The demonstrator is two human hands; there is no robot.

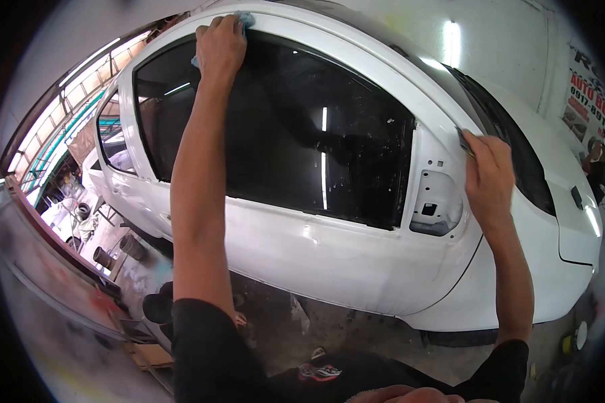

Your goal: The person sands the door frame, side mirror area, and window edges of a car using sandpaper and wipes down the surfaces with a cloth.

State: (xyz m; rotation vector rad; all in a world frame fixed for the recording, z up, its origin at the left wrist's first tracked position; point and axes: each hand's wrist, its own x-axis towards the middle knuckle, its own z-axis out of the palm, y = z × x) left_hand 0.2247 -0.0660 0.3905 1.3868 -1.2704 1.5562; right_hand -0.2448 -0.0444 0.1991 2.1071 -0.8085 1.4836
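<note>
One blue cloth (pixel 246 19): bunched under the left hand (pixel 220 48), fingers bent over it, on the roof edge above the dark windows (pixel 282 114).
Right hand (pixel 491 168): fingers close together, pinching a thin dark thing (pixel 466 144) on the front post; too small to name.
White car (pixel 302 258): side-on, between both hands.
Far left: two buckets (pixel 134 247) on the floor (pixel 156 269).
Far right: a sign (pixel 585 101) with red letters.

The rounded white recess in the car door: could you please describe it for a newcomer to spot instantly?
On the white car, find the big dark side window. Beside its lower front corner sits the rounded white recess, larger than the small holes above, with a squarish black opening.
</note>
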